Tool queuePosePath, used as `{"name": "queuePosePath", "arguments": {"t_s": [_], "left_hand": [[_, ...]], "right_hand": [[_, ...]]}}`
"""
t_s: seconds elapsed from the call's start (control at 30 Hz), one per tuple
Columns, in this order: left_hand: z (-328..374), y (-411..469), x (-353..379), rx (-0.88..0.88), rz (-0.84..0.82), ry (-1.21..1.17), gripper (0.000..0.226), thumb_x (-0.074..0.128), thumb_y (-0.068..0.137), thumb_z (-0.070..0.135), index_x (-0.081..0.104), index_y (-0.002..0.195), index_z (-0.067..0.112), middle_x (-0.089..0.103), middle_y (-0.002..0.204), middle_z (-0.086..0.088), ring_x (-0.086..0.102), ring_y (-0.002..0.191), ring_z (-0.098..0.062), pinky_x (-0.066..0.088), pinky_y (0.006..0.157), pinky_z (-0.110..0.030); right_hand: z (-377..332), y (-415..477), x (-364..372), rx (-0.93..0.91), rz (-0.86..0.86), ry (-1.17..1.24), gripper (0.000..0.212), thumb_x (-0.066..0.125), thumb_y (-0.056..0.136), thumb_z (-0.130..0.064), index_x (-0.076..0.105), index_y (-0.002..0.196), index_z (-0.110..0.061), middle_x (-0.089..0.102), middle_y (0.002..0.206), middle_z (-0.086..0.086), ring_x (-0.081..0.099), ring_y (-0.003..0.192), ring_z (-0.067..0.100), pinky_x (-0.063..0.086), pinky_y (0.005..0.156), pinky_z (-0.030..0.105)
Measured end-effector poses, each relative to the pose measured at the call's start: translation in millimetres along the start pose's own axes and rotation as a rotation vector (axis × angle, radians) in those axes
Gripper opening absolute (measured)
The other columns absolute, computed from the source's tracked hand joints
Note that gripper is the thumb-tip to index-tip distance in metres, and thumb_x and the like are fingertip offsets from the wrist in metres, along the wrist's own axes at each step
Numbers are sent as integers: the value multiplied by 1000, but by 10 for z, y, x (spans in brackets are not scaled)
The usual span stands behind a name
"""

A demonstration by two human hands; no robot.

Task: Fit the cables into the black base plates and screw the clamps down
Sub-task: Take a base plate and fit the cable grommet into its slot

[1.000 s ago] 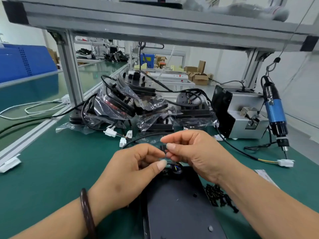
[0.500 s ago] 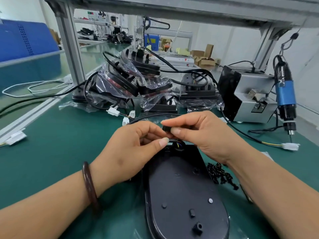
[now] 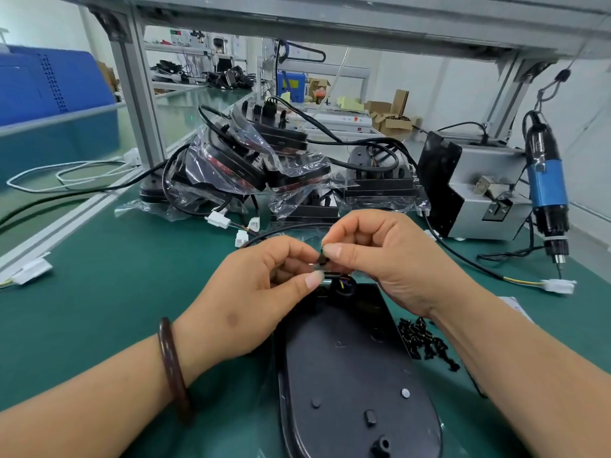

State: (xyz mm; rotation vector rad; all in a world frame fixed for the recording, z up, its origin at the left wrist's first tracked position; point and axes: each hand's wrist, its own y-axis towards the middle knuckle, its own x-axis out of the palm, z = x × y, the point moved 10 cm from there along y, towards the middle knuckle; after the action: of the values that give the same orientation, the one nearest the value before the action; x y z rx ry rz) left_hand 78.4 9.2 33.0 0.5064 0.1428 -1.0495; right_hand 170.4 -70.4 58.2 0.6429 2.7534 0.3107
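We are working early in the job — our left hand [image 3: 251,302] is pinching the cable [image 3: 329,277] at the top hole of the base plate [image 3: 350,375], which is lying on the counter [image 3: 115,292], while our right hand's [image 3: 390,256] fingers are clamping a small clamp [image 3: 321,259] just above it. The screws [image 3: 426,342] and screwdriver [image 3: 545,183] are waiting untouched.

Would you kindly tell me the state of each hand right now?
Left hand: closed, pinching the thin black cable by the black oval plastic base plate.
Right hand: closed, pinching a small black plastic clamp.
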Motion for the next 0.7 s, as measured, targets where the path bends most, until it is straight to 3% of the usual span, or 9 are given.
{"name": "queuePosePath", "arguments": {"t_s": [0.2,0.43,0.6,0.7], "left_hand": [[18,-4,2,18,1,-1,16,70,78,31,67,93,36,71,85,6,66,81,-18,54,77,-27],[-1,-5,-34,4,37,-15,16,73,78,19,67,88,30,71,82,7,67,78,-17,55,75,-25],[-7,-1,-45,5,28,3,9,73,78,21,68,81,28,69,73,7,61,64,-5,46,57,-13],[-7,-1,-41,5,20,-19,6,74,77,21,69,79,25,67,68,7,57,58,-2,42,52,-10]], "right_hand": [[-22,5,31,6,-28,-39,9,77,77,-21,69,73,-18,64,70,2,54,68,17,46,66,27],[-16,18,-35,-27,24,-44,12,68,85,-5,70,79,-15,70,71,2,65,66,12,50,62,15],[6,14,-3,-20,-28,-188,7,70,86,-11,71,81,-16,69,81,16,60,72,16,50,71,28],[19,14,13,-5,-60,-191,7,69,86,-11,71,82,-16,71,79,12,60,72,12,51,70,25]]}}
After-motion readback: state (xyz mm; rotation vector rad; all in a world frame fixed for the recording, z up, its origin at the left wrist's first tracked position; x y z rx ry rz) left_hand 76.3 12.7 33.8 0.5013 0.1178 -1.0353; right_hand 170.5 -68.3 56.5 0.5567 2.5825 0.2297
